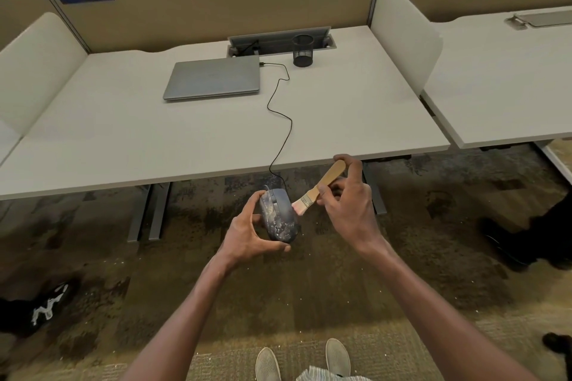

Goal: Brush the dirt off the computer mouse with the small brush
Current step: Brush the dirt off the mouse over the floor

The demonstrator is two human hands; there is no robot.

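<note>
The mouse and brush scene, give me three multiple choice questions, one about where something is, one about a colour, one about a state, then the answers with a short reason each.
1. Where is the computer mouse?
A. Lying on the desk
B. Held in the left hand, in front of the desk edge, over the carpet
C. Inside the pen cup

2. What colour is the brush handle?
A. Light wood
B. Red
C. Black

3. What state is the laptop in?
A. Open, screen lit
B. Closed, lid down
C. Standing on its side

Answers:
1. B, the left hand grips the mouse off the desk, carpet behind it.
2. A, the handle held by the right hand is pale wood, with bristles at the mouse.
3. B, the grey lid lies flat on the desk.
</note>
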